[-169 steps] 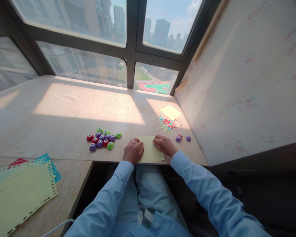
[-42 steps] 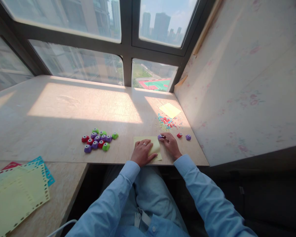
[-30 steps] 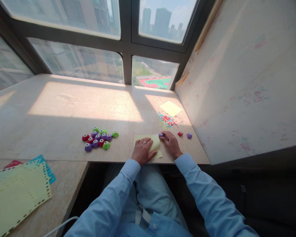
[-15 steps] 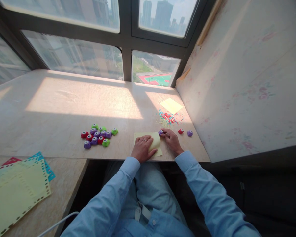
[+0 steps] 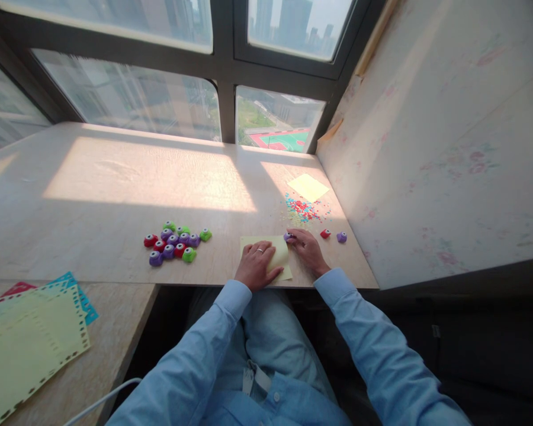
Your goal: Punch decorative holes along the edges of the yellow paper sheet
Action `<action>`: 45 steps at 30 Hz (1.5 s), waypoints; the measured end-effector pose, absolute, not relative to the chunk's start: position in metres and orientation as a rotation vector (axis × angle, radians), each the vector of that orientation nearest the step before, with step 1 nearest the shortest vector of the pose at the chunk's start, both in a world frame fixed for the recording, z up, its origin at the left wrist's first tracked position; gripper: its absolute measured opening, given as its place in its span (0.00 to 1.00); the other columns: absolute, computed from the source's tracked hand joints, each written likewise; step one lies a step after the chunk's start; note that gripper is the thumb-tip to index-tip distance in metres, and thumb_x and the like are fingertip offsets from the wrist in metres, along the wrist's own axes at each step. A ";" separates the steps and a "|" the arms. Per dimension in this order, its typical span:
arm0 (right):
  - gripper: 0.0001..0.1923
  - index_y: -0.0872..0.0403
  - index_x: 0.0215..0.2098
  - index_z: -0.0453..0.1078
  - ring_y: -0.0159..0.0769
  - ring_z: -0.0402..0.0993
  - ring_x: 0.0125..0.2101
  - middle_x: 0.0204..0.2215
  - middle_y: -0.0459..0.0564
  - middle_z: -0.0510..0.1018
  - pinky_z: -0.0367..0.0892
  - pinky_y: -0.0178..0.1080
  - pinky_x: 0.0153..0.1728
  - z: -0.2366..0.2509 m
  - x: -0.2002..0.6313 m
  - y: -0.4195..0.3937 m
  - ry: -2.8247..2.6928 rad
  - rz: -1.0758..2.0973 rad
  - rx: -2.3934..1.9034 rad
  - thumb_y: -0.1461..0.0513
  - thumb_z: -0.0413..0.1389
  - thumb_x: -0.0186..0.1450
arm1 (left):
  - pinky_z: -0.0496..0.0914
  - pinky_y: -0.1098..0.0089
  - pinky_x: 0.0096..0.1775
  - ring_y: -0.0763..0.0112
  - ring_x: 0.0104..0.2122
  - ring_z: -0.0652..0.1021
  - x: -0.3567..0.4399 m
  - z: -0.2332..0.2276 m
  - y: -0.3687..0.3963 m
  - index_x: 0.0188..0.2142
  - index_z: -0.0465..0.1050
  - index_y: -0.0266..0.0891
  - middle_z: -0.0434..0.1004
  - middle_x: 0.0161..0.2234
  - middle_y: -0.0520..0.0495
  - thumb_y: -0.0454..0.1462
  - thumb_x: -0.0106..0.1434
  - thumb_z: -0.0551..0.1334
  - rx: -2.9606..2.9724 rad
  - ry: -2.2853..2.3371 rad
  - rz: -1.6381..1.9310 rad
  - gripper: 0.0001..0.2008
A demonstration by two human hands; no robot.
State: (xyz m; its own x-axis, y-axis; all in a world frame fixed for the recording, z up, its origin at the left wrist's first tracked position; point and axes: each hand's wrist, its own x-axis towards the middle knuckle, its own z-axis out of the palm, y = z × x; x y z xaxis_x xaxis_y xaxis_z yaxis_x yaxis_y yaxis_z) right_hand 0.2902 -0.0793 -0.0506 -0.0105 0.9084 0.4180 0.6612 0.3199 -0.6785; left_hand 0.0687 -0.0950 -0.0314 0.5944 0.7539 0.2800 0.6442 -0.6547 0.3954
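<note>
Under my left hand the middle of the yellow sheet is covered, so I can't see its surface there. My right hand hides most of the purple punch at its fingertips; whether the sheet's edge sits inside it is too small to tell. Far to the left of my left hand, the punched papers run off the picture's edge. The scraps beyond my right hand are too tiny to make out shapes.
</note>
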 end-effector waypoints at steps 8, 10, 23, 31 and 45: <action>0.15 0.51 0.47 0.76 0.44 0.77 0.40 0.41 0.54 0.82 0.69 0.49 0.48 -0.046 0.286 -0.081 -1.714 0.337 -1.491 0.55 0.57 0.65 | 0.61 0.50 0.56 0.51 0.59 0.69 0.068 -0.031 -0.096 0.54 0.70 0.41 0.70 0.58 0.36 0.51 0.62 0.62 2.588 1.111 0.596 0.25; 0.14 0.51 0.45 0.76 0.44 0.76 0.40 0.40 0.53 0.82 0.69 0.48 0.47 -0.045 0.285 -0.081 -1.709 0.323 -1.511 0.54 0.57 0.65 | 0.61 0.50 0.56 0.51 0.59 0.68 0.068 -0.032 -0.096 0.54 0.70 0.40 0.70 0.59 0.36 0.51 0.62 0.62 2.596 1.103 0.596 0.25; 0.11 0.51 0.44 0.77 0.44 0.74 0.42 0.39 0.54 0.79 0.69 0.48 0.47 -0.034 0.268 -0.081 -1.688 0.318 -1.548 0.58 0.56 0.66 | 0.62 0.49 0.56 0.51 0.60 0.68 0.067 -0.029 -0.099 0.54 0.70 0.40 0.70 0.59 0.36 0.49 0.63 0.62 2.590 1.083 0.600 0.23; 0.13 0.50 0.47 0.76 0.44 0.73 0.44 0.42 0.54 0.78 0.70 0.48 0.48 -0.034 0.272 -0.097 -1.694 0.349 -1.556 0.57 0.56 0.67 | 0.62 0.50 0.57 0.51 0.61 0.68 0.065 -0.030 -0.101 0.53 0.70 0.39 0.70 0.59 0.36 0.49 0.64 0.61 2.578 1.072 0.633 0.22; 0.13 0.46 0.49 0.78 0.39 0.70 0.33 0.30 0.49 0.74 0.69 0.42 0.36 -0.034 0.273 -0.111 -1.672 0.294 -1.630 0.58 0.55 0.69 | 0.63 0.50 0.57 0.50 0.61 0.67 0.062 -0.027 -0.099 0.54 0.71 0.39 0.69 0.60 0.35 0.46 0.64 0.61 2.522 1.036 0.655 0.22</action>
